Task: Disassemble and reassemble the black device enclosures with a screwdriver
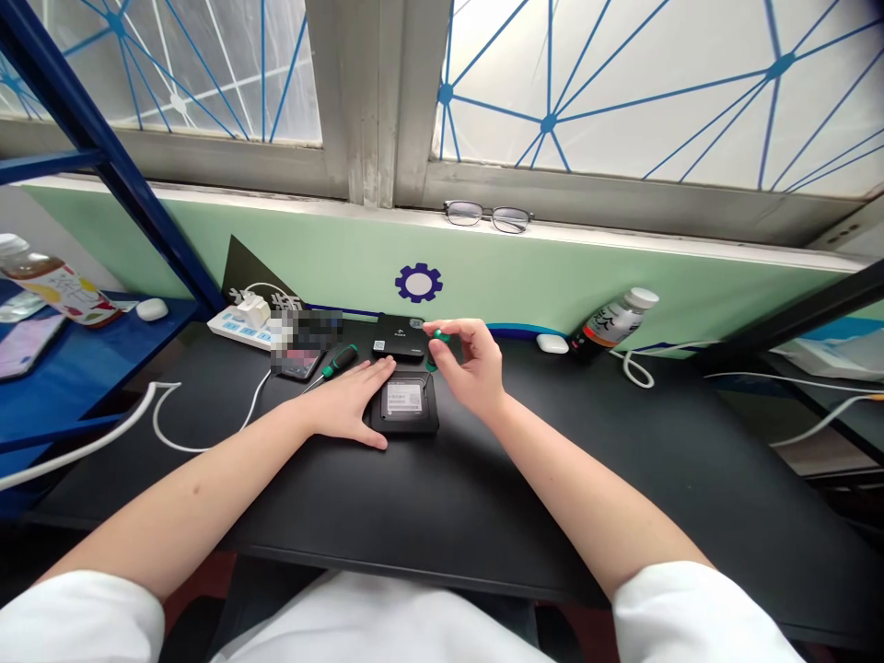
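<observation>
A black square case (pixel 404 425) with a white-labelled drive (pixel 403 398) in it lies flat on the black desk. My left hand (pixel 354 401) is spread open at the case's left side, thumb near its front corner and fingertips near its back corner. My right hand (pixel 473 361) pinches the green end of a small screwdriver (pixel 440 336) above the case's back right corner. The shaft points down toward that corner; whether its tip touches a screw is too small to tell. Behind the case sits a black box (pixel 399 335), and another green-and-black screwdriver (pixel 340 361) lies left of it.
A white power strip (pixel 238 324) and a dark phone (pixel 298 363) with a white cable are at the back left. Toward the back right stand a white earbud case (pixel 552 343) and a tilted bottle (pixel 614 318). Glasses (pixel 487 216) rest on the ledge.
</observation>
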Motion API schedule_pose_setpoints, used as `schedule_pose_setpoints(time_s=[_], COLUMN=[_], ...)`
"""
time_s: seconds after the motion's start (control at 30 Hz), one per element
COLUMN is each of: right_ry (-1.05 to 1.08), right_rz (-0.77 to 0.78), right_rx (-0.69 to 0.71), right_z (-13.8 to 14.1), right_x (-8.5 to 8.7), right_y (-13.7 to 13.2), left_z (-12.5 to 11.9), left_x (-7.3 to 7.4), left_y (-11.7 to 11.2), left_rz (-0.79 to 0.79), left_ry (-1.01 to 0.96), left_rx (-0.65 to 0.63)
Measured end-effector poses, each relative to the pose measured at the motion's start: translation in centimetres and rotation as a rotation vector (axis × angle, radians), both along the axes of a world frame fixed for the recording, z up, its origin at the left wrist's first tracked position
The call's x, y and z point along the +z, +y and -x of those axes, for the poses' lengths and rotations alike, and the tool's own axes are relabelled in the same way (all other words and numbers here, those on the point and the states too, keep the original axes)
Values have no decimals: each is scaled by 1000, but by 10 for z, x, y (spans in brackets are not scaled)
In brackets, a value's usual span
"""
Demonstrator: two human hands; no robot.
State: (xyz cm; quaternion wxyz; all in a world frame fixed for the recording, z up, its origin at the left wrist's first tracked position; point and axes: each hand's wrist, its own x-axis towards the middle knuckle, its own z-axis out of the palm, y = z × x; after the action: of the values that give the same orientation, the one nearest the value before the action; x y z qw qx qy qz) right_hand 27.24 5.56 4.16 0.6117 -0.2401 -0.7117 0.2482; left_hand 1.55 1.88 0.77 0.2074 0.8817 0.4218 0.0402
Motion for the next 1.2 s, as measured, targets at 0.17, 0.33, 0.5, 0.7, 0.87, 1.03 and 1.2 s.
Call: schedule_pose_setpoints(time_s=[0.17,0.33,0.5,0.7,0.87,1.03,1.2], right_ry=[-87,-111,-89,-23,-36,-104,-89], right_rz=[-69,-223,-269,-88,-25,-182,-212], right_rx=[31,-101,-100,-93,20,-84,-186], right_z=[-5,-4,0,4,2,-2,-3], right_x=[0,-1,-2,-11,-16,-11,-8], right_y=[1,4,2,1,-1,2,3], left_z=[8,9,1,1,7,9,7], left_x=[3,6,6,-2,-1,-1,-1], left_y=[0,-2,-4,-1,1,2,3], left_rz=[31,15,21,16,-17,-44,-57], left_ry=[32,99,112,91,79,78,91], left_rx=[39,74,77,74,36,45,43])
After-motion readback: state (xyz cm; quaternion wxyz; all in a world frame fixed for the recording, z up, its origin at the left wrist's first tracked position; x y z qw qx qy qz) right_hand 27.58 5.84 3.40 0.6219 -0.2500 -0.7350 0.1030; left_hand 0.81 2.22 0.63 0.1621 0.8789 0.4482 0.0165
